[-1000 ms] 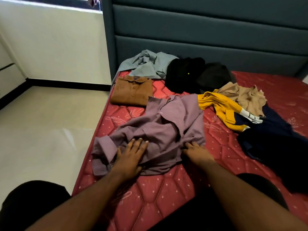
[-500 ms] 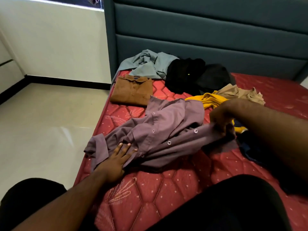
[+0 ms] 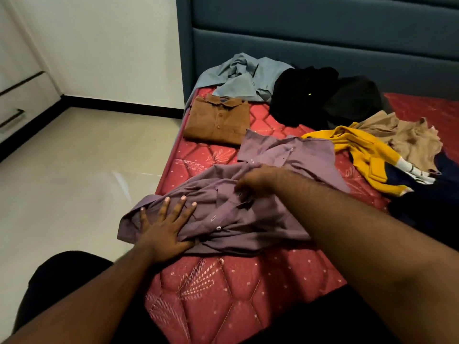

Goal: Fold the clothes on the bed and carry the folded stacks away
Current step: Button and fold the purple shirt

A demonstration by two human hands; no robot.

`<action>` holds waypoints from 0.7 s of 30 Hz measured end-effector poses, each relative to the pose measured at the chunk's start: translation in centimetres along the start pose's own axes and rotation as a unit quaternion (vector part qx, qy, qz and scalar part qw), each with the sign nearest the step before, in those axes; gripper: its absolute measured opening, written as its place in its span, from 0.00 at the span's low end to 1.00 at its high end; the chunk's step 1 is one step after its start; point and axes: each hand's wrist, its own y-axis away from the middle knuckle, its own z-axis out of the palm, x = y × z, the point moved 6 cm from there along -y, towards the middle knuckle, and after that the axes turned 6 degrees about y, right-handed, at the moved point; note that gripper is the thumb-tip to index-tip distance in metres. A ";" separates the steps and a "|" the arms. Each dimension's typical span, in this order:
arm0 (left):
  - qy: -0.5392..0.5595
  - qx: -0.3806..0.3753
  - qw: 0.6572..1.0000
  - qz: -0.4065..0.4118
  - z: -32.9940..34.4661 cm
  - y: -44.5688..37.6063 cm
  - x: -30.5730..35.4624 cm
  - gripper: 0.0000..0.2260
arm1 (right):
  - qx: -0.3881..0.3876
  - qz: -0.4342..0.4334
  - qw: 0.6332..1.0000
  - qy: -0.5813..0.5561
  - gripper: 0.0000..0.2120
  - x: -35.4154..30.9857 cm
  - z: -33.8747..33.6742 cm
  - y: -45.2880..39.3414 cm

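Note:
A mauve button-up shirt lies spread and rumpled on the red quilted mattress. My left hand presses flat on the shirt's lower left part with fingers spread. My right hand reaches across from the right and lies on the shirt's middle by the button placket, its fingers curled into the cloth. A folded brown shirt sits beyond, near the bed's left edge.
Unfolded clothes lie farther back: a grey-blue shirt, black garments, a tan top, a yellow garment and dark navy cloth. A teal padded headboard stands behind. Pale tiled floor is to the left.
My right hand has come back from the right side of the shirt to its middle, bringing the cloth over. My left hand stays pressed on the lower left part.

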 end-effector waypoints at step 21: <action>0.097 0.088 0.991 -0.018 -3.5 1.0 1.1 0.44 | 0.282 0.249 0.926 0.025 0.28 15.9 -2.2 7.3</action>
